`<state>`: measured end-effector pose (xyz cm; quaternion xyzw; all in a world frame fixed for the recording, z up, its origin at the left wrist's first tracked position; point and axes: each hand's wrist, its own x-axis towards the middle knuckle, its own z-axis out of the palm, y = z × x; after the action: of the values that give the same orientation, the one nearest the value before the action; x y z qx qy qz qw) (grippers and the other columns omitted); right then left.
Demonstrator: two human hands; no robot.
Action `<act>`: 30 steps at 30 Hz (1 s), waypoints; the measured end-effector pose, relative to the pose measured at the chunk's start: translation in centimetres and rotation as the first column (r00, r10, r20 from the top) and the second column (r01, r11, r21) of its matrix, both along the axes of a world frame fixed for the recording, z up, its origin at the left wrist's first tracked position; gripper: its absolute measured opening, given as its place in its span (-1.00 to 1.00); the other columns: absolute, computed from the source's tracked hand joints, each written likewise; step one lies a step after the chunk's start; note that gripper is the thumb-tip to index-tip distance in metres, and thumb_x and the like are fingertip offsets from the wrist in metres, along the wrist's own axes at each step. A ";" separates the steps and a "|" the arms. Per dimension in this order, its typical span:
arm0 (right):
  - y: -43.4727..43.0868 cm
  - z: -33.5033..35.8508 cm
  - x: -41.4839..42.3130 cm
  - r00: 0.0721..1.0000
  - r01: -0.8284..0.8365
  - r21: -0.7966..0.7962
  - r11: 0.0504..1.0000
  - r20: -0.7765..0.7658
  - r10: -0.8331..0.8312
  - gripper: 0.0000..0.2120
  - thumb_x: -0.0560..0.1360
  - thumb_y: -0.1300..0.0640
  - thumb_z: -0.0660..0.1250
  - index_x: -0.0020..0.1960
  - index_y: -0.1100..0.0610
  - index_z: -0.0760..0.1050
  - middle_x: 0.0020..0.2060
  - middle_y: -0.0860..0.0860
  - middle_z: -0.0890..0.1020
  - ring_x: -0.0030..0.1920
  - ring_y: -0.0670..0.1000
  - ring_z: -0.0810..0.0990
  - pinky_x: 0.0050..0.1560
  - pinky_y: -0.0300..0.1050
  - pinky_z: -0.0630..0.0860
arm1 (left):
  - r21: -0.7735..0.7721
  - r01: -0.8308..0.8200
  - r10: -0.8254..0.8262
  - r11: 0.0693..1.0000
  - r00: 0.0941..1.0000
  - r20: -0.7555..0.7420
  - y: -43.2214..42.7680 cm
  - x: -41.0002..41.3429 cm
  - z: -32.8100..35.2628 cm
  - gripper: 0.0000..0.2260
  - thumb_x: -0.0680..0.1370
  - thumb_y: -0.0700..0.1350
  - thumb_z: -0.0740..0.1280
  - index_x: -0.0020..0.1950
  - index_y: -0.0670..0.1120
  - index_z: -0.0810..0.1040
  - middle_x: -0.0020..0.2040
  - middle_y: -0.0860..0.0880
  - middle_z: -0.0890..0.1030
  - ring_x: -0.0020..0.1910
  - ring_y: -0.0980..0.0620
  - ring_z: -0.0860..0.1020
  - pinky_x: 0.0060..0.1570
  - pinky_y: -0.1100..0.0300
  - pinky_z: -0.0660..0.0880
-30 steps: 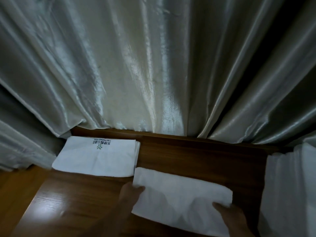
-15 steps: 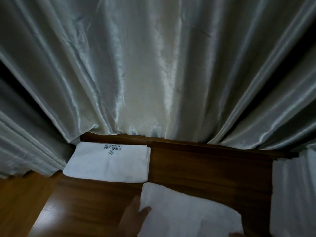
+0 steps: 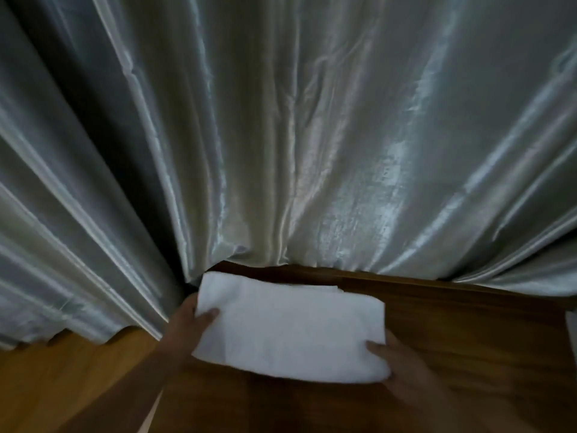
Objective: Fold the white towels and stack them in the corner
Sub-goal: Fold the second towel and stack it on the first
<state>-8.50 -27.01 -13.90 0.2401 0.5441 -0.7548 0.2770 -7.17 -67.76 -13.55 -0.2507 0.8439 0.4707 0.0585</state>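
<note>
- Far left: the satin curtain [image 3: 93, 214] hangs in folds down to the table's far edge. I would keep the cloth from trapping a fold of it.
- Left hand [image 3: 187, 326]: it pinches the short left end of the folded white towel [image 3: 290, 335], with the thumb lying on top. The fingers are under the cloth, so I cannot tell how they lie.
- Centre: the towel is held flat over the far-left corner of the wooden table [image 3: 468, 323], with its far-left corner against the curtain's hem. I cannot tell whether it has touched down.
- Far side of the towel: a thin white edge [image 3: 324, 288] shows just beyond it. I judge this to be a folded towel underneath, though it may be a layer of the same one.
- Step in hand, as I judge it: setting the towel on the corner pile. I would lower both ends level and square the edges to the layer below. Then I would draw the fingers out sideways while the thumbs press, so the fold does not open.
- Right hand [image 3: 402, 367]: it pinches the near-right corner with the thumb on top. The fingers are hidden beneath.
- Far right: a white cloth [image 3: 573, 332] lies at the frame's edge, well apart from the corner.
</note>
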 end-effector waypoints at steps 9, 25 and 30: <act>-5.4 -6.8 -6.2 0.993 -0.122 0.156 0.980 0.016 0.121 -0.42 0.48 0.28 0.43 0.45 0.06 0.38 0.23 0.10 0.63 0.19 0.19 0.62 0.17 0.23 0.57 | 0.059 -0.071 0.064 0.996 0.991 0.115 -6.0 -4.1 -5.5 -0.47 0.53 -0.01 0.44 0.45 -0.10 0.40 0.23 -0.13 0.54 0.11 -0.16 0.52 0.12 0.02 0.44; -11.1 -8.5 -8.8 0.982 -0.184 0.858 0.480 0.136 0.132 -0.24 0.54 -0.25 0.26 0.55 0.16 0.13 0.46 0.23 0.26 0.37 0.28 0.38 0.24 0.14 0.44 | -0.162 -0.005 0.058 0.987 0.945 0.321 -5.7 -5.8 -10.0 -0.45 0.57 0.02 0.36 0.43 -0.27 0.36 0.25 -0.32 0.54 0.18 -0.30 0.52 0.09 0.00 0.43; -10.2 -6.7 -10.0 0.968 -0.184 0.641 0.745 0.249 0.025 -0.20 0.45 -0.21 0.43 0.50 0.20 0.26 0.42 0.17 0.38 0.35 0.22 0.41 0.15 0.05 0.38 | -0.023 -0.099 0.100 0.995 0.904 0.416 -5.6 -6.5 -9.3 -0.50 0.48 -0.04 0.48 0.30 -0.30 0.47 0.25 -0.31 0.54 0.11 -0.24 0.51 0.05 0.08 0.35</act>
<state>-18.50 -37.21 -20.57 0.3745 0.7529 -0.4654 0.2761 -13.64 -73.35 -22.87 -0.3880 0.7986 0.4081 0.2127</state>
